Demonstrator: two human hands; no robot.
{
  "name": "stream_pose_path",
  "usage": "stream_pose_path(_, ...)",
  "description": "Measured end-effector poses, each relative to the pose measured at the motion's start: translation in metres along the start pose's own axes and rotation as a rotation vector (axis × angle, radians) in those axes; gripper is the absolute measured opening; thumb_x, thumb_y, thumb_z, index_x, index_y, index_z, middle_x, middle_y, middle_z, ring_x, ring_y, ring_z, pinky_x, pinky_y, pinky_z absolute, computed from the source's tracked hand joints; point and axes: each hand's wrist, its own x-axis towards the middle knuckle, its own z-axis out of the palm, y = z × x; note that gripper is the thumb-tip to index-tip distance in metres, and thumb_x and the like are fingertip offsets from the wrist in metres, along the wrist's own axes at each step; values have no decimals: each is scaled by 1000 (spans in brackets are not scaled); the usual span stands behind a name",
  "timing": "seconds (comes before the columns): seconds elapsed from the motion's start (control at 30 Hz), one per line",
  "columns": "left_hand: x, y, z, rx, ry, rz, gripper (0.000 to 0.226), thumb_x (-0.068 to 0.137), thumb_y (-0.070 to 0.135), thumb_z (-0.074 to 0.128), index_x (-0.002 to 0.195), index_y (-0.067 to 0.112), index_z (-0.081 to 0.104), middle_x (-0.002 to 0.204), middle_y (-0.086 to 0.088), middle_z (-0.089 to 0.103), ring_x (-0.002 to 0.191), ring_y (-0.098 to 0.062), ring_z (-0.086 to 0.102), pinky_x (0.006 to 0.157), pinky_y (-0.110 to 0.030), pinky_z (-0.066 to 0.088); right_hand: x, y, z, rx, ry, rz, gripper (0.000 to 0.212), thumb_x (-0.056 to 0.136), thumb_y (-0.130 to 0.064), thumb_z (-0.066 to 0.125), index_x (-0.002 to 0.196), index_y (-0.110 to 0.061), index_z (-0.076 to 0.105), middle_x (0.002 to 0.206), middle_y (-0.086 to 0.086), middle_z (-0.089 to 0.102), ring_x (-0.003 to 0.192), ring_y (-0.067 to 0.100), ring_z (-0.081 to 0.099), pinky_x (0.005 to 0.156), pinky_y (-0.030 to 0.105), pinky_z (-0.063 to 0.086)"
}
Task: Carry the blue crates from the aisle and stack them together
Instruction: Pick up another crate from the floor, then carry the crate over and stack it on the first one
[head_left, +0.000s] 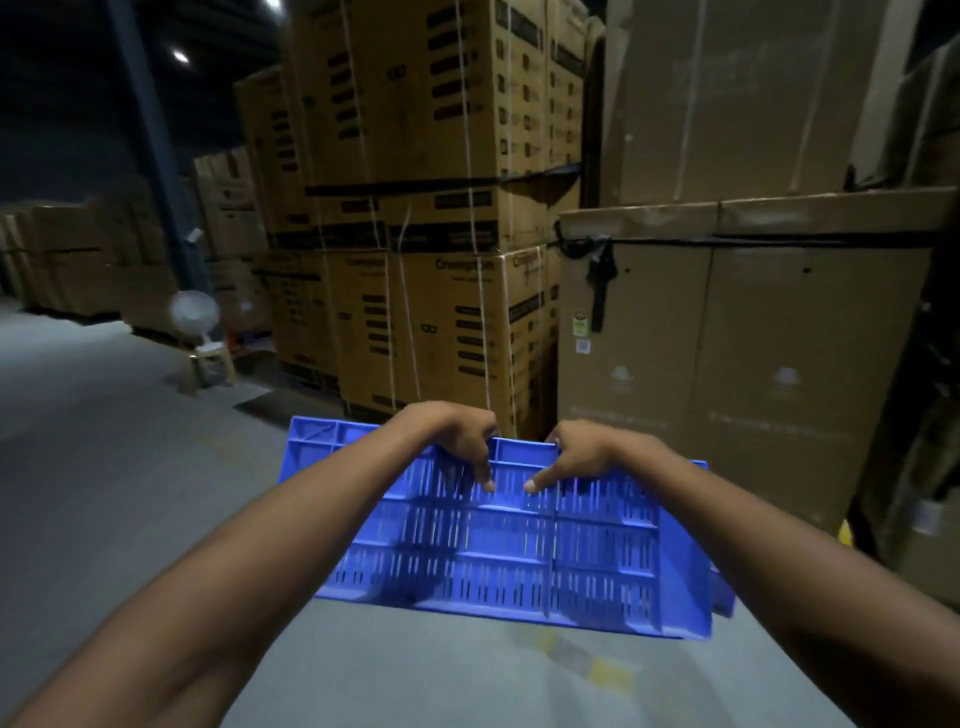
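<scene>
Head view, 1 frame, dim warehouse aisle.

At 9 o'clock: low rows of brown cartons (78, 260) along the far edge of the grey concrete floor (104, 493). At 10 o'clock: dark steel column (150, 135), with 1 lit ceiling lamp (180, 55) beside it. Near the column's foot: white fan (193, 310) standing on a small wooden stool (208, 364). At 12 o'clock: tall stack of printed cartons (415, 208), several tiers, bound with pale straps.

At 6 o'clock: blue crate (519, 545), slotted wall facing the camera, upper rim sloping down from left to right. 2 bare forearms reach in from 7 and 5 o'clock to that rim.

Left hand (457, 441): fingers curled over the rim, tips hidden on the far side, thumb pressed down on the near wall. Right hand (584, 457), just beside the left and not touching it: same grip, fingers hooked over the rim, thumb on the slots.

A 2nd blue edge shows behind the crate's right end; cannot tell whether it is another crate. Blurred yellow floor marking (602, 670) below the crate.

At 3 o'clock: large plain cartons (753, 364), with a black strap (600, 280) hanging at their left corner.
</scene>
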Motion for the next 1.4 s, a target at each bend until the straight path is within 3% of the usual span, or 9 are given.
stream_pose_path(0.2, 91, 5, -23, 87, -52, 102, 36, 69, 27, 86, 98, 18, 68, 95, 1, 72, 89, -21, 69, 83, -43, 58, 35, 51, -20, 30, -230, 112, 24, 66, -40, 88, 63, -25, 70, 60, -20, 69, 60, 1, 64, 64, 22, 49)
stream_pose_path(0.33, 160, 15, -37, 150, -93, 155, 22, 71, 25, 85, 83, 24, 67, 85, 6, 71, 78, -13, 68, 78, -37, 58, 84, 105, -23, -27, -232, 100, 27, 63, -32, 91, 76, -25, 68, 74, -18, 68, 78, 10, 66, 74, 25, 50)
stream_pose_path(0.57, 312, 43, -81, 150, -158, 155, 35, 70, 25, 85, 100, 18, 69, 95, 2, 73, 90, -21, 70, 87, -45, 57, 183, 221, -66, 21, -193, 117, 32, 63, -32, 90, 79, -21, 65, 79, -13, 66, 83, 19, 66, 75, 28, 50)
stream_pose_path(0.67, 382, 59, -105, 250, -86, 201, 34, 69, 30, 85, 94, 15, 68, 90, 2, 70, 88, -20, 67, 85, -41, 55, 225, 273, -86, 40, -119, 144, 30, 63, -28, 90, 75, -19, 64, 72, -11, 66, 75, 18, 66, 68, 26, 48)
stream_pose_path(0.73, 423, 66, -114, 310, -19, 247, 29, 71, 30, 84, 88, 15, 66, 83, 2, 67, 81, -20, 63, 73, -33, 51, 252, 307, -92, 73, -57, 160, 28, 63, -22, 90, 73, -17, 64, 65, -12, 65, 64, 12, 63, 64, 25, 46)
stream_pose_path(0.83, 474, 68, -109, 421, 129, 306, 29, 75, 37, 79, 83, 21, 57, 81, -1, 60, 79, -24, 56, 64, -31, 40, 286, 347, -90, -29, 40, 210, 35, 64, -32, 88, 75, -13, 60, 75, 4, 64, 73, 23, 61, 64, 32, 48)
stream_pose_path(1.0, 549, 60, -104, 493, 261, 300, 32, 80, 45, 73, 88, 17, 58, 96, -9, 64, 94, -34, 60, 69, -38, 46, 329, 387, -86, -147, 132, 267, 40, 73, -39, 80, 69, -17, 48, 83, 6, 59, 84, 30, 61, 63, 36, 43)
stream_pose_path(1.3, 670, 46, -129, 533, 338, 394, 23, 83, 39, 70, 88, 20, 58, 98, -8, 65, 95, -33, 61, 67, -35, 39, 416, 443, -93, -179, 241, 340, 24, 77, -35, 76, 85, -20, 59, 100, 9, 67, 97, 33, 63, 67, 38, 43)
stream_pose_path(1.4, 726, 22, -131, 490, 354, 416, 22, 83, 38, 68, 90, 20, 58, 101, -8, 66, 99, -33, 62, 74, -38, 47, 463, 458, -93, -217, 257, 360, 20, 78, -32, 73, 88, -19, 62, 103, 9, 69, 99, 33, 64, 70, 38, 45)
